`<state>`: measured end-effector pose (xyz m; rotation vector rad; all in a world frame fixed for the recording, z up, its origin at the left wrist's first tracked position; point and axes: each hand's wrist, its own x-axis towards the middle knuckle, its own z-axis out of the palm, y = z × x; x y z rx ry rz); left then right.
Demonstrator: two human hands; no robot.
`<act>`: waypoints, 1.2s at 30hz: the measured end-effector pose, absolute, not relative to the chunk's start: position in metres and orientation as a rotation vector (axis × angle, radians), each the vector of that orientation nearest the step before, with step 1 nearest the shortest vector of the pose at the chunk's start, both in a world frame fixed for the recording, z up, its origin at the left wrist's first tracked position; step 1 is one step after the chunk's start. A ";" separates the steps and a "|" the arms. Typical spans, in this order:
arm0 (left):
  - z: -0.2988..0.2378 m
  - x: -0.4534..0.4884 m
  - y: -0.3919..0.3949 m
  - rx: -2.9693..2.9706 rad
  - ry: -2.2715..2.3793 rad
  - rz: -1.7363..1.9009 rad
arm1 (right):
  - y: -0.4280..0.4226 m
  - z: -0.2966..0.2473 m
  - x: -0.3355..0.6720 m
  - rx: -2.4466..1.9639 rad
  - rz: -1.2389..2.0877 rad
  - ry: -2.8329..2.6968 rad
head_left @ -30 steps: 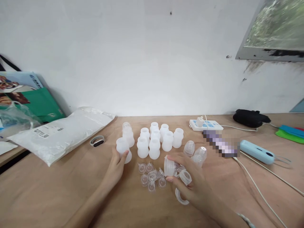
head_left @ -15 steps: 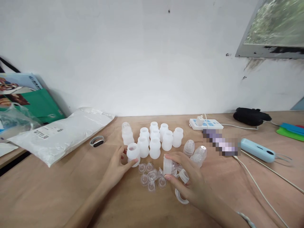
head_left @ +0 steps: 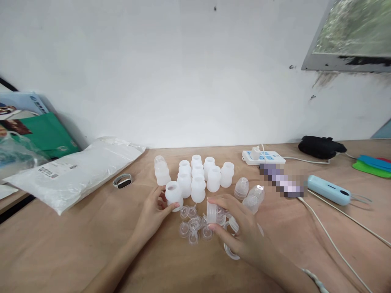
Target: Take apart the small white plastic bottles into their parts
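Observation:
My left hand (head_left: 154,213) grips a white frosted plastic bottle (head_left: 173,195), tilted with its open mouth up, just left of a cluster of several similar bottles (head_left: 198,179) standing on the wooden table (head_left: 76,248). My right hand (head_left: 241,234) pinches a clear ribbed ring cap (head_left: 211,212) between thumb and fingers. Several small clear valve pieces (head_left: 192,226) lie between the two hands. Another clear ring (head_left: 228,251) lies under my right hand. Clear dome caps (head_left: 249,193) sit to the right of the bottles.
A white plastic bag (head_left: 73,173) and a wristband (head_left: 122,181) lie at the left, with green and blue packets (head_left: 39,130) behind. A power strip (head_left: 262,156), a black object (head_left: 319,147), a light-blue device (head_left: 328,190) and cables (head_left: 336,244) lie at the right.
My left hand has carried its bottle right and toward the valve pieces, tilting the mouth up. My right hand has shifted slightly left with the ring cap.

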<state>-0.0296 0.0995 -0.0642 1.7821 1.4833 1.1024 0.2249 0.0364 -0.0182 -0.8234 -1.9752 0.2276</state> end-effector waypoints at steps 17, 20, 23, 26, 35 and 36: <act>-0.061 -0.027 0.097 1.795 1.516 1.086 | 0.036 -0.020 0.221 -0.839 0.290 -1.995; -0.061 -0.025 0.095 1.772 1.451 1.105 | 0.035 -0.020 0.221 -0.879 0.301 -2.007; -0.061 -0.023 0.094 1.817 1.377 1.101 | 0.034 -0.020 0.221 -0.897 0.316 -2.014; -0.060 -0.023 0.094 1.907 1.355 1.091 | 0.035 -0.020 0.221 -0.902 0.328 -2.018; -0.060 -0.021 0.092 2.060 1.382 1.086 | 0.036 -0.023 0.220 -0.930 0.379 -2.051; -0.058 -0.020 0.090 2.072 1.380 1.095 | 0.036 -0.023 0.220 -0.929 0.383 -2.051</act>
